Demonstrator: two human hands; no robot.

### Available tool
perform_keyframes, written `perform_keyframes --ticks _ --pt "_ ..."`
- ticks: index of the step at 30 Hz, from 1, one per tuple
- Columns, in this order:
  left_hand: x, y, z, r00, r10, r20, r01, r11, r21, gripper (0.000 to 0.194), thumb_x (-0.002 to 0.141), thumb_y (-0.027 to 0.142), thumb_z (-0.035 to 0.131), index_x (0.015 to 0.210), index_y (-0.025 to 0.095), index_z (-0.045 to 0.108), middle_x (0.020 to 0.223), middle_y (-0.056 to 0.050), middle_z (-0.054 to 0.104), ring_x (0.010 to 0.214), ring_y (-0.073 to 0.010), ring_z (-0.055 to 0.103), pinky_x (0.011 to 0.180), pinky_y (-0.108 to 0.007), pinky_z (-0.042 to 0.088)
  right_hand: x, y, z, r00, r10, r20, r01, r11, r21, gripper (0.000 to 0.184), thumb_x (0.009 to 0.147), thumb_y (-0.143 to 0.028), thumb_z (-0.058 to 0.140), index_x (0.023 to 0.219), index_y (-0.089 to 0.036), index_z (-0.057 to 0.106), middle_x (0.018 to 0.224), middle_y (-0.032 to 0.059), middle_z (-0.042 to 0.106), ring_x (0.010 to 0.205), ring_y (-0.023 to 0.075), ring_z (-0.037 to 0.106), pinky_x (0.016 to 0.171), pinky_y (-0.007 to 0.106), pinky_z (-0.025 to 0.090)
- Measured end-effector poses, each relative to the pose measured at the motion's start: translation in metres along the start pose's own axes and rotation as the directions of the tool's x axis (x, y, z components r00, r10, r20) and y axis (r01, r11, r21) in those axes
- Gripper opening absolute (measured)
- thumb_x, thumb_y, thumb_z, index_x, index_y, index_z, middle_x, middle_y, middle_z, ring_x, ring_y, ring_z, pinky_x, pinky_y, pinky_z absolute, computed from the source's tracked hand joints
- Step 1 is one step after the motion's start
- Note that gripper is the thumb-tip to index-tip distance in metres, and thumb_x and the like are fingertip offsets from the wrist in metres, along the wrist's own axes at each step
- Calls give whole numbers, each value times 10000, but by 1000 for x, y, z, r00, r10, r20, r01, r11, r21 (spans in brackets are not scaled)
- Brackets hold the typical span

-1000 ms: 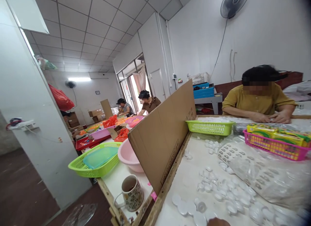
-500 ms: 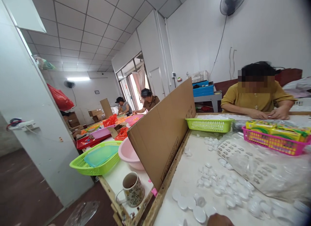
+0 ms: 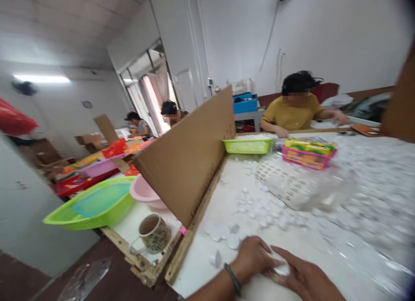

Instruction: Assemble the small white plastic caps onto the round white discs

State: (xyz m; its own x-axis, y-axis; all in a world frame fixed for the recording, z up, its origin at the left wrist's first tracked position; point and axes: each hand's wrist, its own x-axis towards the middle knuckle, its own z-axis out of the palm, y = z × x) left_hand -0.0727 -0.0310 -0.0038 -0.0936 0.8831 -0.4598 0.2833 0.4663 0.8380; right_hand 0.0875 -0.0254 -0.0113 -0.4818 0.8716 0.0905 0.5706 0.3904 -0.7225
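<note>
Grip: left hand and right hand are holding a small rounded white plastic piece.
White piece: sitting between them, bottom of frame, right of centre; long axis too blurred.
Nearer hand: neither; both are touching it.

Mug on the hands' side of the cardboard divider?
No, the mug stands left of the divider; left hand and right hand are right of it.

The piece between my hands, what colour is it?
The piece is white; it shows best in the head view.
</note>
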Motion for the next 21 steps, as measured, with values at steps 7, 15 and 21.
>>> perform_keyframes --ticks 7,15,21 --pt "14 -6 -6 977 24 210 -12 998 -61 495 498 362 782 825 152 475 445 47 558 426 -114 539 464 -227 442 -1 -11 -6 988 95 124 -96 995 -1 362 659 -356 684 985 -220 605 635 -25 597 602 143 544 568 215 366" --pt "11 -5 -7 968 64 244 -60 998 -26 464 532 391 752 815 176 454 440 57 545 432 -128 537 456 -233 429 -2 -14 -1 988 134 82 -130 990 -61 328 714 -325 668 1017 -211 616 653 -20 593 628 126 536 561 209 333" --pt "-9 -1 -15 962 246 115 -271 903 333 299 716 435 592 863 189 504 507 38 576 514 -153 565 500 -236 364 -3 -5 -14 990 132 -57 -138 985 -107 368 797 -454 573 1074 -215 611 709 1 634 678 140 568 614 231 386"
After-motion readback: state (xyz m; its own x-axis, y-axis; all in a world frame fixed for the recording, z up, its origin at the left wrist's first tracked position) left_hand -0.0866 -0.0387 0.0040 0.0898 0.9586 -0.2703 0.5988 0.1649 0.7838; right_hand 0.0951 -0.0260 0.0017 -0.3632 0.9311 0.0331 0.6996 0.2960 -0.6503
